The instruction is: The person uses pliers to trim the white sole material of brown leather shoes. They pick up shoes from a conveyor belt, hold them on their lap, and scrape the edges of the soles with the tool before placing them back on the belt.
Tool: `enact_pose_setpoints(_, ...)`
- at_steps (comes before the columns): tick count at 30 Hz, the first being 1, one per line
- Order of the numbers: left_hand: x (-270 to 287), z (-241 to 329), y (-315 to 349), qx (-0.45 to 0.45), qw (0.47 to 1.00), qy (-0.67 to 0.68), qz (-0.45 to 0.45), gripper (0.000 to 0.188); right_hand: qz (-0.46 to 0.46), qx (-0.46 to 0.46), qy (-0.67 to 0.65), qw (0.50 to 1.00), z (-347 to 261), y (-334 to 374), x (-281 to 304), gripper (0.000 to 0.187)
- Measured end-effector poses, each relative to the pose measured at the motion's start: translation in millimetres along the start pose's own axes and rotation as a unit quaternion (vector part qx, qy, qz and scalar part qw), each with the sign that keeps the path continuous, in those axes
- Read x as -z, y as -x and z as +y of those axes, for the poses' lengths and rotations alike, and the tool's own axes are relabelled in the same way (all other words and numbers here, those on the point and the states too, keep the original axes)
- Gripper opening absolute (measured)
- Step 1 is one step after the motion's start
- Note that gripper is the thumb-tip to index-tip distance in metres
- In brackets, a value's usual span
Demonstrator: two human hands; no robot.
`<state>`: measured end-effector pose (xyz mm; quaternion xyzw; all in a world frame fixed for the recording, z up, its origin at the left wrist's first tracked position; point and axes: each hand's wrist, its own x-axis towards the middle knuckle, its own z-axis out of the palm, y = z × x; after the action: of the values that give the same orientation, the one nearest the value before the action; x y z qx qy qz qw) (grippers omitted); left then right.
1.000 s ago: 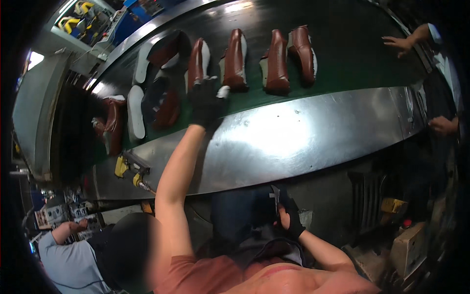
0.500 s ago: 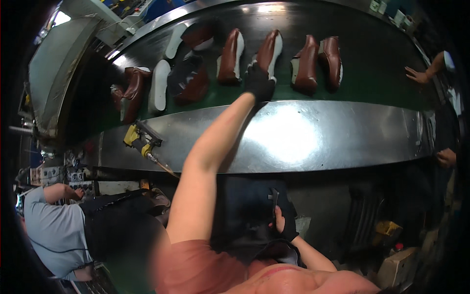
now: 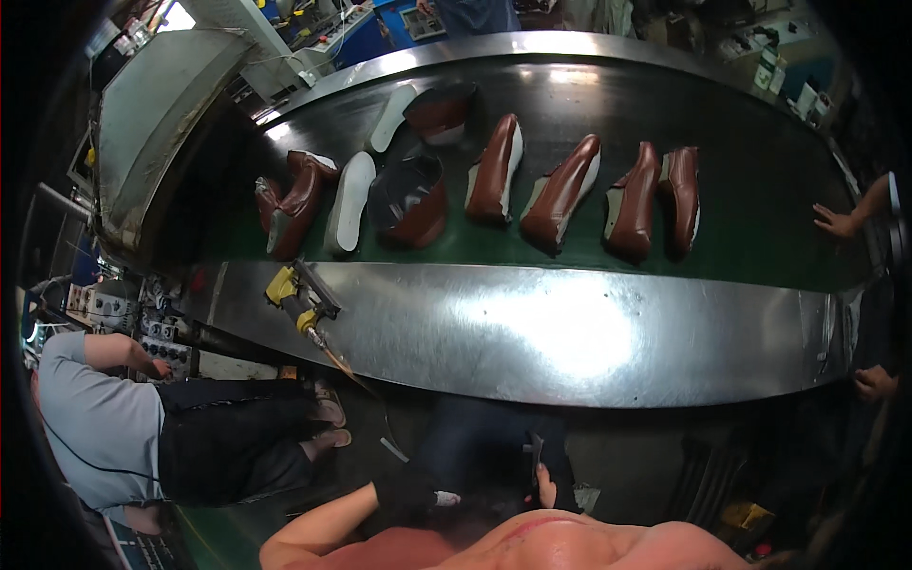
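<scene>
My left hand [image 3: 410,496], in a dark glove, is drawn back low in front of my body. It is dim, and a small pale patch shows at its fingertips; whether that is a finger or a held thing I cannot tell. My right hand [image 3: 546,489] is closed around what looks like a pair of metal pincers [image 3: 536,450], head upward. Beyond the metal ledge, a red-brown leather shoe upper on a last [image 3: 562,195] lies slanted on the dark green belt [image 3: 760,256]. Another such shoe [image 3: 495,171] is left of it; two more [image 3: 632,204] lie right.
A yellow-and-black air tool [image 3: 302,301] with a hose rests on the metal ledge [image 3: 427,323]. Pale lasts [image 3: 351,202] and loose uppers [image 3: 410,201] lie on the belt's left. A person [image 3: 104,418] stands left; another person's hand [image 3: 836,221] reaches in at right.
My left hand has let go of the slanted shoe and pulled back from the belt to my body. The shoe now leans further right. The view has shifted, so the belt sits lower.
</scene>
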<state>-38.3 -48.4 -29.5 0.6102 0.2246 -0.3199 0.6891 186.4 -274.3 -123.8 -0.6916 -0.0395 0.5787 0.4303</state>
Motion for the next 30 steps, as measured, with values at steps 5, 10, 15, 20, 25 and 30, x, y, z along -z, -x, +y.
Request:
enact_pose_setpoints(5, -29, 12, 18, -0.071, 0.989, -0.121, 0.053, 0.036, -0.004, -0.013, 0.045, 0.999, 5, 4, -11, 0.059)
enact_pose_setpoints(10, -36, 22, 27, -0.060, 0.991, 0.119, 0.027, 0.037, -0.034, -0.046, 0.098, 0.994, -61, 40, -12, 0.055)
enact_pose_setpoints(15, -7, -6, 10, -0.067, 0.993, 0.014, 0.091, 0.031, 0.037, 0.094, 0.053, 0.993, -66, 44, -28, 0.050)
enact_pose_setpoints(20, 11, -7, 14, 0.029, 0.997, 0.067, 0.030, 0.044, 0.082, 0.129, 0.090, 0.984, -73, 65, -48, 0.047)
enact_pose_setpoints(25, -3, 18, 35, -0.025, 0.996, 0.078, 0.040, 0.038, 0.172, 0.289, 0.253, 0.907, -23, 38, -36, 0.043)
enact_pose_setpoints(30, -12, -4, 20, -0.026, 0.993, 0.101, 0.060, 0.034, 0.135, 0.320, 0.267, 0.899, -53, 68, -42, 0.042)
